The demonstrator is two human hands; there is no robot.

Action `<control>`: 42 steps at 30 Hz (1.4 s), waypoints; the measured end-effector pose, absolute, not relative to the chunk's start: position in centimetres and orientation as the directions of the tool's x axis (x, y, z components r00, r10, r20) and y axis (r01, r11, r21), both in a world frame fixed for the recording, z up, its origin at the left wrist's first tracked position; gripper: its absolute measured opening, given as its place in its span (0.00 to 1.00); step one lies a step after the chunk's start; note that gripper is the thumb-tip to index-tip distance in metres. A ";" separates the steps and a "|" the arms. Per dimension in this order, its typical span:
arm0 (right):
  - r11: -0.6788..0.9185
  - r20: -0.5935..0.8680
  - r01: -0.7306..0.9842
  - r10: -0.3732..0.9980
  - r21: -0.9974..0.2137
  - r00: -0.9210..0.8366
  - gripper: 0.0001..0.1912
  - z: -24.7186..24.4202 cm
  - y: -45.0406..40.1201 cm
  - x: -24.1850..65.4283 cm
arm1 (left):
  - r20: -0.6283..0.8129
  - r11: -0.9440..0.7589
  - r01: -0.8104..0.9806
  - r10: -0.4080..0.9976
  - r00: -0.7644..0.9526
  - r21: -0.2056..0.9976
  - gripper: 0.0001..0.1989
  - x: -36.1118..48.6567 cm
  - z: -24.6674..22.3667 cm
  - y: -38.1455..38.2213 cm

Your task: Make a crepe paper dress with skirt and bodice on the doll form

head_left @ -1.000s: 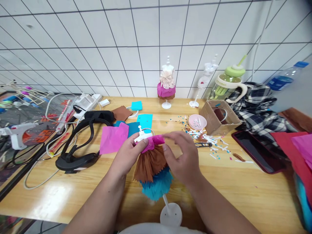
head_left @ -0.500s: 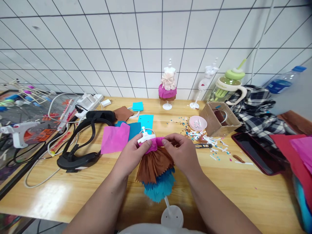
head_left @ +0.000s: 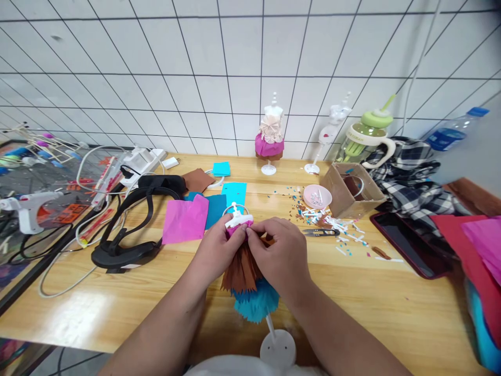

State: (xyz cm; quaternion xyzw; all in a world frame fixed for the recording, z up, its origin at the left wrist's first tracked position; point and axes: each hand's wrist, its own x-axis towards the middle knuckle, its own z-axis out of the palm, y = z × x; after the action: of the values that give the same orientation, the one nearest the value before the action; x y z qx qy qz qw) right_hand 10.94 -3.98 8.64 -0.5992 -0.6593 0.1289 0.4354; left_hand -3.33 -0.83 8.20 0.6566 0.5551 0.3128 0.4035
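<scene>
A small white dress form (head_left: 239, 219) leans between my hands, its round base (head_left: 277, 349) toward me. Its layered paper skirt is brown (head_left: 239, 271) above and blue (head_left: 256, 303) below. My left hand (head_left: 213, 253) is closed around the dress form's upper body, thumb pressed on the magenta paper (head_left: 236, 230) at the bodice. With thumb and forefinger together, my right hand (head_left: 279, 253) pinches the end of that magenta paper, against the left thumb tip. The fingers cover most of the paper and part of the brown layer.
Pink (head_left: 183, 219) and blue (head_left: 216, 210) paper sheets lie beyond my left hand, near a black headset strap (head_left: 125, 256). To the right are a pink bowl (head_left: 317, 197), thread snips (head_left: 321, 233), paper scraps, a cardboard box (head_left: 344, 193) and a phone (head_left: 407, 245). Another dressed form (head_left: 270, 141) stands behind.
My right hand has moved left, bringing the magenta strip's end across the bodice to my left thumb. The dress form has turned slightly, and its white chest shows more.
</scene>
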 end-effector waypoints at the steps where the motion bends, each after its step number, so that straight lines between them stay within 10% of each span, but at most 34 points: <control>1: 0.261 0.434 0.689 0.897 -0.676 0.086 0.06 8.6 -4.1 10.9 | -0.048 -0.046 0.444 0.979 0.197 0.895 0.16 -3.4 8.1 -0.8; 14: 0.303 0.396 0.808 0.913 -0.505 -0.095 0.11 8.6 -5.6 10.8 | -0.173 0.109 0.230 0.944 0.280 0.967 0.18 -3.8 8.9 -1.1; 27: 0.424 0.320 0.559 0.905 -0.712 -0.279 0.07 9.7 -2.5 13.7 | -0.266 0.267 0.043 0.907 0.326 0.963 0.19 -3.3 8.4 -1.5; 42: 0.028 -0.023 0.122 0.916 -0.992 -0.401 0.21 9.2 2.7 14.0 | -0.292 0.309 0.020 0.872 0.394 0.951 0.19 -3.8 8.2 -1.5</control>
State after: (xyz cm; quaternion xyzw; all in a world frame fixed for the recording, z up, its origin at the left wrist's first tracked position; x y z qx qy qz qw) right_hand 13.96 2.71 9.20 -0.4162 -0.6230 0.5591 0.3551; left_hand -3.85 -1.54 8.19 0.4952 0.4503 0.3167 0.6721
